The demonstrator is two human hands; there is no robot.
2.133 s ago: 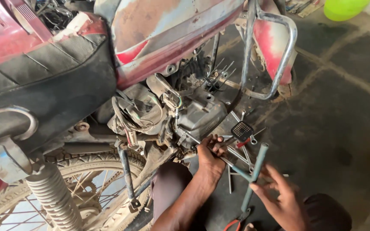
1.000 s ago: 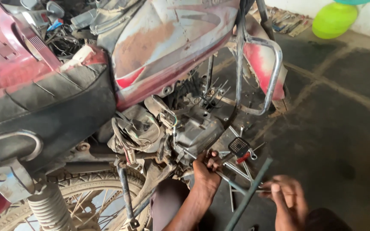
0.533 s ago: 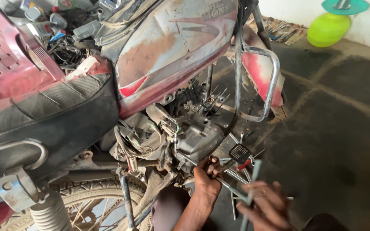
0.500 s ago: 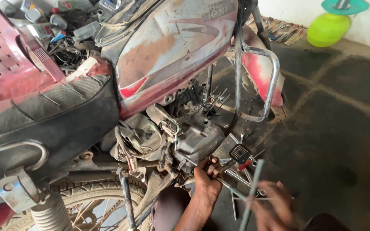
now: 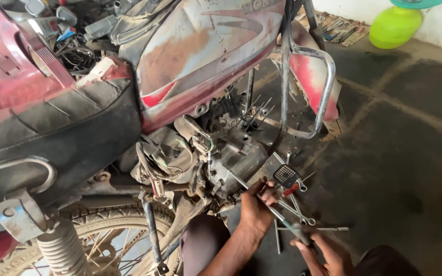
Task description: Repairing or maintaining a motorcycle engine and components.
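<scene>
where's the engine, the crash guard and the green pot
engine (image 5: 241, 158): head view, on the grey casing's top.
crash guard (image 5: 327, 87): head view, on the bent tube's right upright.
green pot (image 5: 395, 28): head view, on its rounded side, top right on the floor.

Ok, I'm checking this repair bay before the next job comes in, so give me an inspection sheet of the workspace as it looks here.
Surface: dark floor, stained, with pale seams.
Job's things: red motorcycle with worn tank paint; left hand at the lower engine; right hand grips a long thin tool that runs up toward the engine.
Clutter: wrenches and a small grid-patterned part lie loose on the floor beside the hands; more tools by the far wall.
Grippers: both bare hands busy; left grip unclear.
Cables: loose wiring hangs beside the engine.
Surroundings: green round container at the wall; red plastic chair behind the seat.
</scene>
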